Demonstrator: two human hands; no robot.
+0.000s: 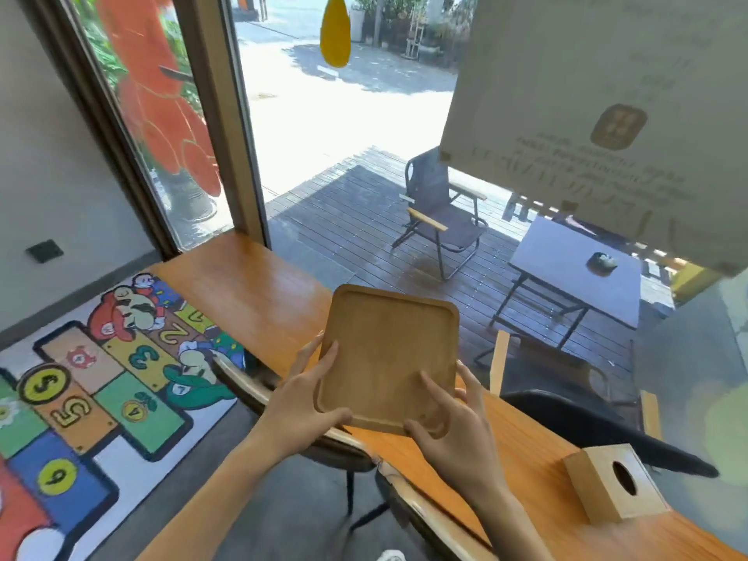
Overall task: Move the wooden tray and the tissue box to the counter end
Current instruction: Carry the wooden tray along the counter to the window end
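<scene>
A square wooden tray [388,350] with a raised rim is held in the air above the orange wooden counter [259,285]. My left hand [301,402] grips its near left edge, thumb on top. My right hand [449,419] grips its near right corner, fingers spread over the rim. The tray holds nothing and tilts slightly toward me. A wooden tissue box [615,481] with an oval hole in its top stands on the counter at the lower right, apart from both hands.
The counter runs along a large window from lower right to the far left end by the window frame [226,127]. Chair backs [340,439] sit tucked below the counter's near edge. A colourful number rug [89,398] covers the floor at left.
</scene>
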